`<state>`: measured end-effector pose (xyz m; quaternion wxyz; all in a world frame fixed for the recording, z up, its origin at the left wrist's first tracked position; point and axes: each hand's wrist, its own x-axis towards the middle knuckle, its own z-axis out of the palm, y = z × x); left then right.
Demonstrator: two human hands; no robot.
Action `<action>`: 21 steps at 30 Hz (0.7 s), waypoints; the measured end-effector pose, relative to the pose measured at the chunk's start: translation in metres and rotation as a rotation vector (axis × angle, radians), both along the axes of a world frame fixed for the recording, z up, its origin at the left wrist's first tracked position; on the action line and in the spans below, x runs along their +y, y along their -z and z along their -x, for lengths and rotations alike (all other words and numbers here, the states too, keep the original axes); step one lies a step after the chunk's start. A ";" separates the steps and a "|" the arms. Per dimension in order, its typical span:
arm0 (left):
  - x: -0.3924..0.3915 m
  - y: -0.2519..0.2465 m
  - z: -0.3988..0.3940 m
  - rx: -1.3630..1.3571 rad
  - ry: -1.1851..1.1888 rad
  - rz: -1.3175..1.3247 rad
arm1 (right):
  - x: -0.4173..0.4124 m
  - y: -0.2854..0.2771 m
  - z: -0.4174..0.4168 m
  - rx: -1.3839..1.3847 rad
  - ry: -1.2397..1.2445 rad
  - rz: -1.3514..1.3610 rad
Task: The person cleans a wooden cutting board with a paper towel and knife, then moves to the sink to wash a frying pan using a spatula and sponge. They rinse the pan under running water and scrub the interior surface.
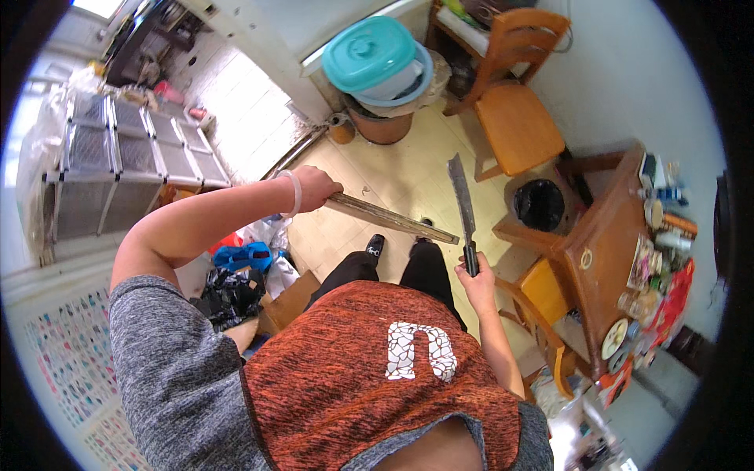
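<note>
My left hand (316, 188), with a pale bangle at the wrist, grips one end of a worn wooden board (392, 218). The board appears nearly edge-on and slants down to the right, held above the floor. In my right hand (480, 282) is a large knife, perhaps a cleaver, held by its black handle (470, 259). Its long grey blade (461, 191) points away from me, tilted slightly left. The board's far end lies close to the knife handle in the picture; a small gap shows between them.
A brown wooden table (607, 265) crowded with jars and dishes stands right, with wooden chairs (518, 126) nearby. A black-lined bin (538, 204) sits beside it. Ahead are a bucket (383, 123) and a teal-lidded tub (370, 53). Bags (235, 291) and cardboard (291, 300) lie left.
</note>
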<state>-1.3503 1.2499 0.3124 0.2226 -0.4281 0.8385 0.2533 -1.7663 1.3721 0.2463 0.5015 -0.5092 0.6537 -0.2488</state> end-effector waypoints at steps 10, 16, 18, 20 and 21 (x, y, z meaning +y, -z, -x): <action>0.039 -0.046 -0.108 -0.210 -0.358 -0.056 | -0.090 0.018 -0.043 0.123 -0.443 0.126; 0.050 -0.065 -0.196 -0.197 -0.539 0.061 | -0.149 0.044 -0.081 0.152 -0.561 0.006; 0.053 -0.057 -0.232 -0.189 -0.583 0.087 | -0.167 0.056 -0.103 0.242 -0.600 -0.036; 0.051 -0.045 -0.273 -0.166 -0.593 0.124 | -0.183 0.068 -0.128 0.226 -0.608 -0.057; 0.052 -0.038 -0.292 -0.157 -0.606 0.125 | -0.190 0.073 -0.143 0.274 -0.602 -0.161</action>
